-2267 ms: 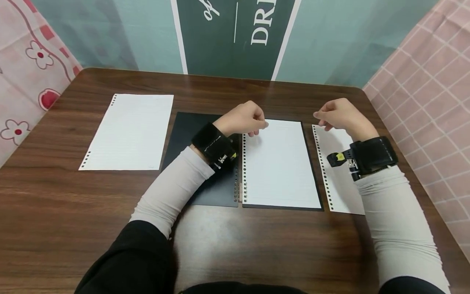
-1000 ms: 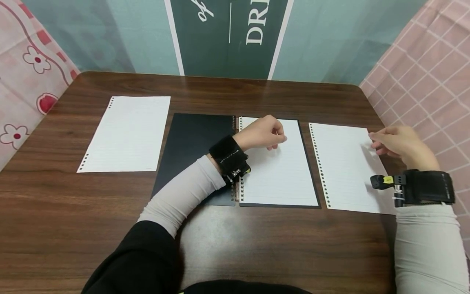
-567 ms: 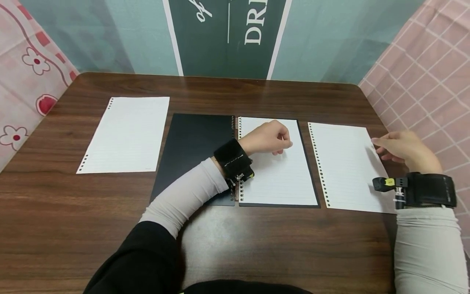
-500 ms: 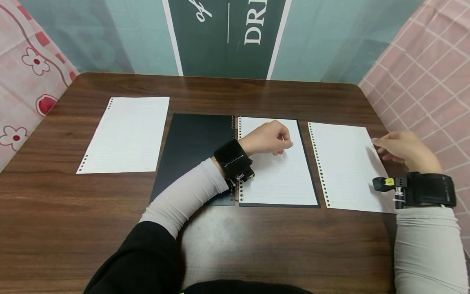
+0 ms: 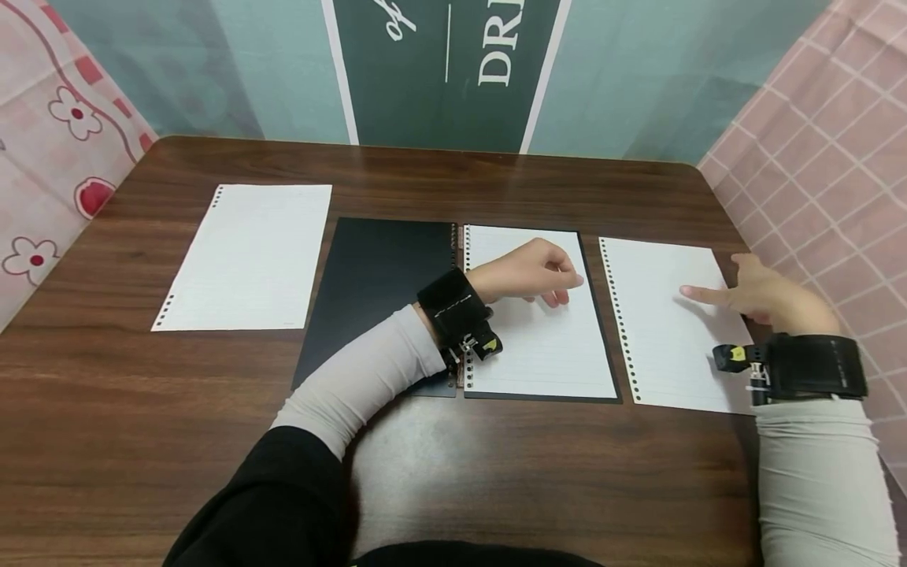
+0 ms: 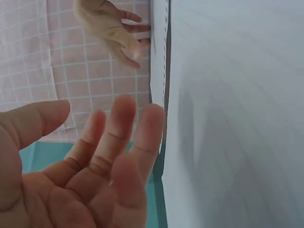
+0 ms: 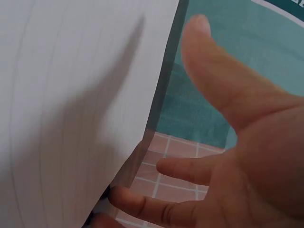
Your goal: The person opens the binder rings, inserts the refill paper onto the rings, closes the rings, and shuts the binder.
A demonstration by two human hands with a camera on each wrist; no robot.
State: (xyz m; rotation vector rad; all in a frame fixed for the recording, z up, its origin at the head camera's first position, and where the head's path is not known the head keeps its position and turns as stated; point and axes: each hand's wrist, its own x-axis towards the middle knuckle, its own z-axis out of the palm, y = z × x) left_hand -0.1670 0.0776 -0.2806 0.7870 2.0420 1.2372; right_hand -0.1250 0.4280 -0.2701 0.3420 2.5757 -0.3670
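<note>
An open black ring binder (image 5: pixel 383 276) lies mid-table, with a white lined punched page (image 5: pixel 542 354) on its right half. My left hand (image 5: pixel 527 272) hovers over that page, fingers loosely bent and holding nothing; in the left wrist view its fingers (image 6: pixel 122 116) are spread apart. To the right lies a loose punched sheet (image 5: pixel 659 331). At that sheet's right edge is my right hand (image 5: pixel 775 299), its thumb stretched out over the paper. The right wrist view shows the fingers (image 7: pixel 142 204) by the edge and the thumb (image 7: pixel 204 61) apart from them, with nothing gripped.
Another punched sheet (image 5: pixel 248 260) lies at the left of the brown wooden table (image 5: pixel 212 441). A green printed cloth (image 5: pixel 602 79) hangs behind the table. Pink cloths (image 5: pixel 836 205) line both sides.
Over the last two seconds both hands have moved right, the right one from the loose sheet's upper left to its right edge. Its thumb has just spread away from the fingers.
</note>
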